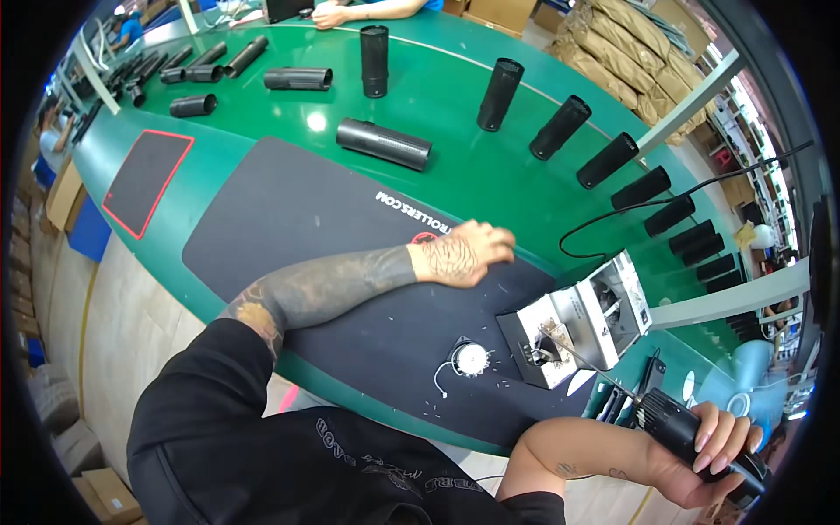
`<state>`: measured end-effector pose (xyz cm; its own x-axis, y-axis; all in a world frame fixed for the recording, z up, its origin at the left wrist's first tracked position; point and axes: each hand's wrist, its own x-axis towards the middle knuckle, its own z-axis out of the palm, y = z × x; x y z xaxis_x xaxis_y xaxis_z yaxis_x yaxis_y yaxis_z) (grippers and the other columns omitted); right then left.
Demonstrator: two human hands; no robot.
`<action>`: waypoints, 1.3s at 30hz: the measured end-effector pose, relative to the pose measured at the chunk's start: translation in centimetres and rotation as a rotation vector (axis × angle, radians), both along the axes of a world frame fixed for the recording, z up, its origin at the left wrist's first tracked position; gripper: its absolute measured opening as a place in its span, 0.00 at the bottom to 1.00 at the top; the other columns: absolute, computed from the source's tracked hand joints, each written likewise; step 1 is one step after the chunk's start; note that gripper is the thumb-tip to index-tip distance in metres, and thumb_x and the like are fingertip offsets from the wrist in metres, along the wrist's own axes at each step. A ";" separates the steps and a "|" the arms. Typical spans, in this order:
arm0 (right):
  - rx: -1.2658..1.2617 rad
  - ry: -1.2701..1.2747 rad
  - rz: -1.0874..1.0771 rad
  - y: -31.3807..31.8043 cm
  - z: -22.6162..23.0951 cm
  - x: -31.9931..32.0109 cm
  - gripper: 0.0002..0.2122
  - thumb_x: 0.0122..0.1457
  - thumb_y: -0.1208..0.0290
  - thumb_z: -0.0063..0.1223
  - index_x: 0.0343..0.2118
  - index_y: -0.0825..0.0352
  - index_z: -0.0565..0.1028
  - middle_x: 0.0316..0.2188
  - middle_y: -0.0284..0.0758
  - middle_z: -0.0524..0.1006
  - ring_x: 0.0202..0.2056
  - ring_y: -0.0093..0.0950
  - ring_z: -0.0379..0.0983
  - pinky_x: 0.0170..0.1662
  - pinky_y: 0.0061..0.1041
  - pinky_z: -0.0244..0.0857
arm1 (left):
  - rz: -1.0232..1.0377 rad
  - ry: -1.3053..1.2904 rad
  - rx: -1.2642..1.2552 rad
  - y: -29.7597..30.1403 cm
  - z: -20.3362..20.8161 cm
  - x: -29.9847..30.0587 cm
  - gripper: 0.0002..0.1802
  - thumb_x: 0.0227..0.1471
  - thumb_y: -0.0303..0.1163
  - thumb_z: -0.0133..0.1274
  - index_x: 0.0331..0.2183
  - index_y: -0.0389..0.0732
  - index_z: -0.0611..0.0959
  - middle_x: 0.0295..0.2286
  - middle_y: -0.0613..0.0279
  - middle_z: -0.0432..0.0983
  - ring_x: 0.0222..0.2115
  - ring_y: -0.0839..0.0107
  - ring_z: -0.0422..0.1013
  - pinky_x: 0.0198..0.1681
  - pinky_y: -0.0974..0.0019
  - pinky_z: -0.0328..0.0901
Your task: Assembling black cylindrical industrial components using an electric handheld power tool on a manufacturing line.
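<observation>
My left hand (464,252) rests on the black mat (297,227), fingers curled loosely, holding nothing that I can see. My right hand (713,451) grips a black power screwdriver (678,424) at the lower right, its thin bit pointing up-left toward a small metal fixture (577,324) on the mat. A small round white part (470,358) with a thin white wire lies on the mat just left of the fixture. Tiny screws or bits are scattered around it.
Several black ribbed tubes stand in a curving row along the green table (455,96), and one (383,143) lies near the mat. A smaller red-edged mat (147,181) lies at left. Another person's arm (367,10) rests at the far edge. A black cable (612,219) loops toward the fixture.
</observation>
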<state>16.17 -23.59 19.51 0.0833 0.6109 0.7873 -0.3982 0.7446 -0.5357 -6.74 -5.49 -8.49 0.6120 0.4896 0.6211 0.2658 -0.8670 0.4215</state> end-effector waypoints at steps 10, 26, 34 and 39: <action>0.068 0.028 -0.012 0.6 1.4 0.0 0.16 0.52 0.69 0.53 0.41 0.66 0.61 0.21 0.28 0.67 0.17 0.17 0.64 0.26 0.17 0.58 | -0.237 0.085 -0.175 -1.6 3.0 -1.1 0.13 0.47 0.29 0.49 0.39 0.47 0.75 0.44 0.66 0.70 0.44 0.67 0.67 0.48 0.62 0.58; 0.010 -0.011 -0.059 -0.9 1.5 1.6 0.16 0.55 0.65 0.52 0.42 0.64 0.62 0.21 0.29 0.68 0.18 0.19 0.66 0.27 0.19 0.60 | -0.267 0.080 -0.190 -0.9 4.1 0.2 0.11 0.49 0.30 0.48 0.38 0.46 0.75 0.46 0.66 0.68 0.45 0.66 0.66 0.49 0.61 0.58; 0.014 0.008 -0.009 -0.1 2.0 0.6 0.16 0.54 0.70 0.52 0.41 0.65 0.58 0.20 0.29 0.68 0.17 0.18 0.67 0.27 0.17 0.63 | -0.262 0.089 -0.178 -1.0 4.3 0.5 0.11 0.50 0.30 0.48 0.38 0.45 0.75 0.45 0.66 0.69 0.44 0.66 0.66 0.48 0.62 0.58; 0.002 -0.008 0.027 -0.2 2.2 0.5 0.16 0.54 0.69 0.53 0.41 0.65 0.60 0.21 0.29 0.68 0.18 0.18 0.67 0.28 0.17 0.62 | -0.261 0.082 -0.185 -1.0 4.3 0.5 0.10 0.50 0.30 0.48 0.38 0.45 0.76 0.45 0.66 0.69 0.44 0.67 0.67 0.48 0.62 0.59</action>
<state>16.64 -23.77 21.68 0.0603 0.6114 0.7890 -0.4137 0.7347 -0.5377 -6.27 -6.48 -4.21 0.7760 0.4101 0.4792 0.0850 -0.8208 0.5649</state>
